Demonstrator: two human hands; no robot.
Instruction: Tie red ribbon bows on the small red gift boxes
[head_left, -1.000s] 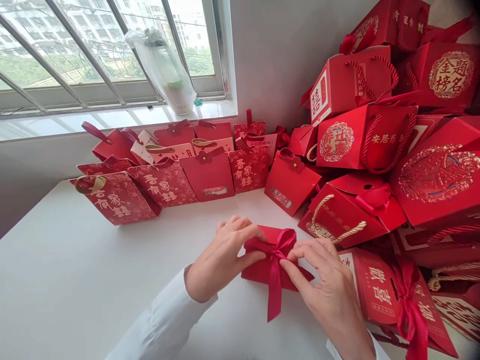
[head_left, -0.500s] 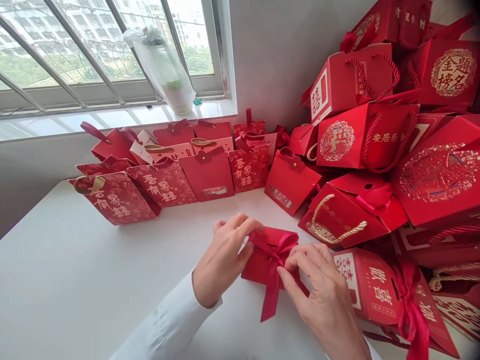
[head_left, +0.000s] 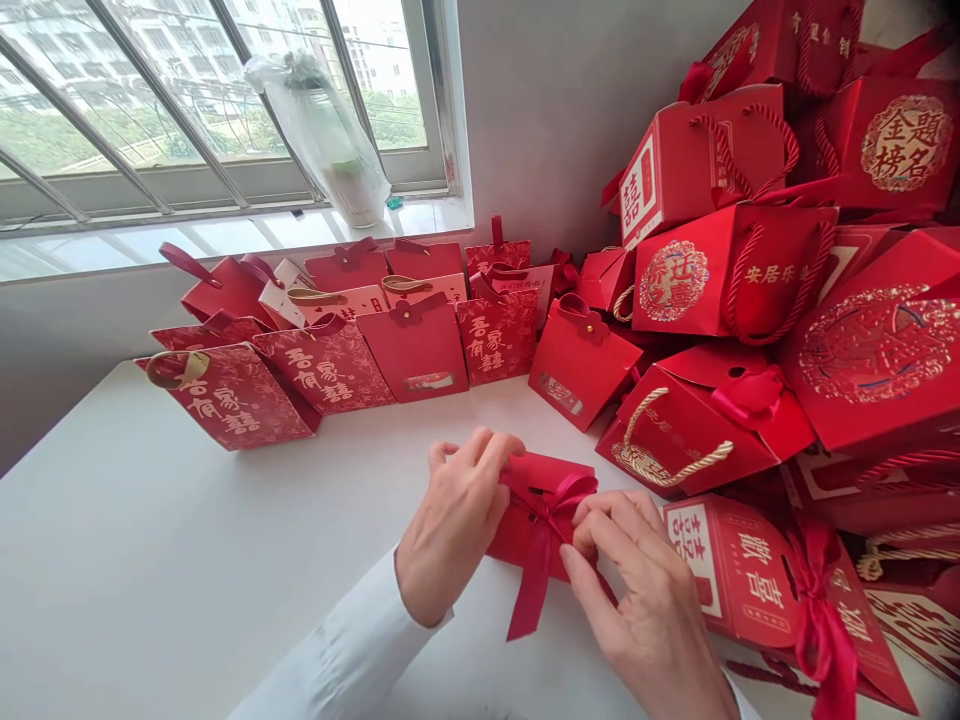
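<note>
A small red box (head_left: 546, 476) lies on the white table, with a crimson ribbon (head_left: 534, 580) tied in a bow across its top. One ribbon tail hangs over the near side. My left hand (head_left: 459, 520) is bent over the box's left end, its fingers closed on the ribbon's left loop, which they partly cover. On the right, my right hand (head_left: 637, 590) pinches the right loop of the bow close to the knot, thumb and fingertips together.
Red gift bags (head_left: 322, 368) stand in rows below the windowsill (head_left: 247, 237). A pile of red boxes (head_left: 682, 270) fills the right side, and a ribboned box (head_left: 750, 580) lies just beyond my right hand. A bagged bottle (head_left: 352, 180) stands on the sill.
My left hand has shifted slightly to the right and down. The hanging ribbon tail has swung a little to the left, and the knot sits slightly lower. My right hand has barely moved.
</note>
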